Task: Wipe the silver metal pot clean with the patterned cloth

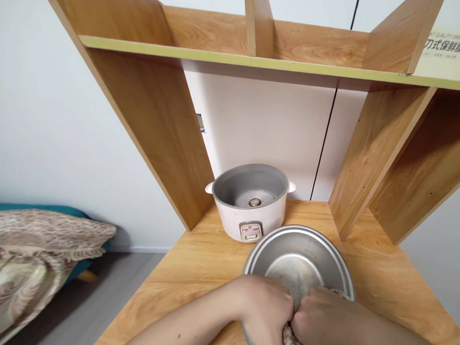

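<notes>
A round metal inner pot [299, 258] stands on the wooden table [196, 272] right in front of me. My left hand [265, 307] and my right hand [323, 316] meet at its near rim, fingers curled. Between them shows a reddish-brown speckled thing [292, 343], partly hidden; I cannot tell what it is or which hand grips it. Behind the pot sits a white rice cooker body [251, 201], open and without its inner pot, its heating plate visible.
Wooden shelf uprights [155, 139] rise left and right of the cooker, with a shelf board [256, 60] overhead. A box with printed characters [445, 51] lies at the top right. Left of the table, a patterned blanket [34, 256] lies on a bed.
</notes>
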### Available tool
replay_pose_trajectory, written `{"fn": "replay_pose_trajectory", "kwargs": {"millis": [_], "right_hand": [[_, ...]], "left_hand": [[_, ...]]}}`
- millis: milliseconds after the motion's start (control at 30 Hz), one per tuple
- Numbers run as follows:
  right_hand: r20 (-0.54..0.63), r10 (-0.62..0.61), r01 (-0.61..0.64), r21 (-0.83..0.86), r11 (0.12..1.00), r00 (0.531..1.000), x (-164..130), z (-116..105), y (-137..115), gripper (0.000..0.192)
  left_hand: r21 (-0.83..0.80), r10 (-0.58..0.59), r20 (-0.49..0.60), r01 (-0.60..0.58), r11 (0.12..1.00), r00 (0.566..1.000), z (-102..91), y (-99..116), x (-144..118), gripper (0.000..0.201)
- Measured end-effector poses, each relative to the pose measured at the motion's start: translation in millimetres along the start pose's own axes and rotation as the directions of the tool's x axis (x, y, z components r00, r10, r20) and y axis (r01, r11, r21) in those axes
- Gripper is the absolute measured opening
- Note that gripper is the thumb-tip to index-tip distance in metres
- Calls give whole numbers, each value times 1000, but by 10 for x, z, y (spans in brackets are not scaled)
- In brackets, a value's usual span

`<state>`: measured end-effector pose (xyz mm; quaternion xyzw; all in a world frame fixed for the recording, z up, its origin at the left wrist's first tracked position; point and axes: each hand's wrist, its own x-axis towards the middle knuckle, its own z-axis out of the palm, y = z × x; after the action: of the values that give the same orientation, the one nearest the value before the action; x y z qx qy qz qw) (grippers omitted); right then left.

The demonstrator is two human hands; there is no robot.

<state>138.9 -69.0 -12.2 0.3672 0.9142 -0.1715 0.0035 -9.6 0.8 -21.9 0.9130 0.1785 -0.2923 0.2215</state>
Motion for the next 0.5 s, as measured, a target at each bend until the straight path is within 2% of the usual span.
{"fn": "replay_pose_trajectory", "kwargs": {"millis": [100,233,367,500], "right_hand": [[58,-2,6,-79,997,998,10,5,0,26],[93,15,-8,-69,998,996,12,-10,-1,25],[93,3,5,-85,996,996,0,-4,5,25],[99,-8,18,-100,995,995,-4,23,15,26]], "left_hand": [[-12,10,-12,-10,1000,1000,12,-18,14,38],[-13,11,4,-11,1000,1000,-27,7,-6,42],[-26,-9,11,10,1000,1000,-67,49,-39,51],[-61,-7,-5,7,998,1000,-61,50,-33,49]]}}
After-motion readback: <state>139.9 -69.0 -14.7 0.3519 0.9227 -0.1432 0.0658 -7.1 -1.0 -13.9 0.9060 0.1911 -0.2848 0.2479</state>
